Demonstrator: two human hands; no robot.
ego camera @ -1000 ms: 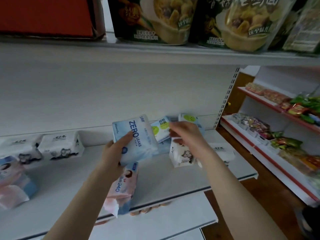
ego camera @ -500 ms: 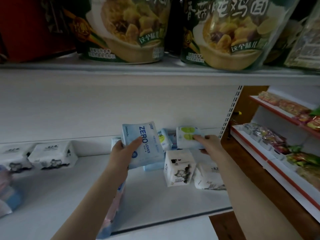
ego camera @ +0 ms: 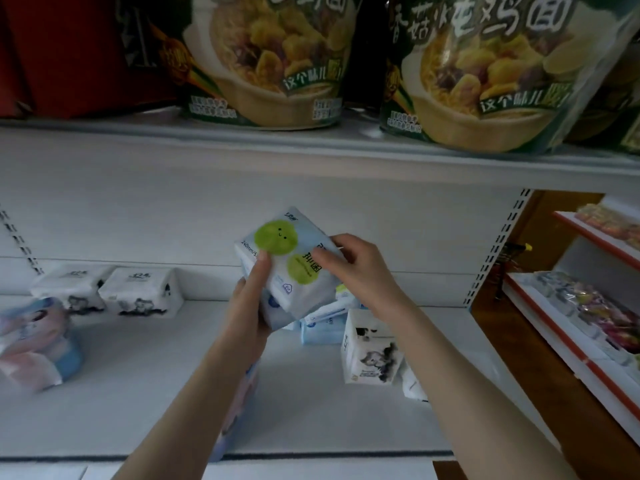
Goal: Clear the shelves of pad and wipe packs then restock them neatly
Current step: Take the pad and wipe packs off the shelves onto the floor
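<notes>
The left hand [ego camera: 247,306] and right hand [ego camera: 360,268] both clamp the green-dotted pad pack [ego camera: 287,271], held in the air above the shelf [ego camera: 138,375]. The left thumb presses its face and the right fingers pinch its edge. Its soft, pillowy film wrap looks slick, and a second pack [ego camera: 272,311] seems stacked beneath, so a loosened grip could let one slide out. The right forearm could topple the upright, boxy tissue pack [ego camera: 370,355].

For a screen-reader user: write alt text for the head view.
Two hands hold a white pad pack with green circles before a white shelf: the left hand grips it from below, thumb on its face; the right hand pinches its right edge. On the shelf lie other packs, and noodle bags stand on the shelf above.
</notes>
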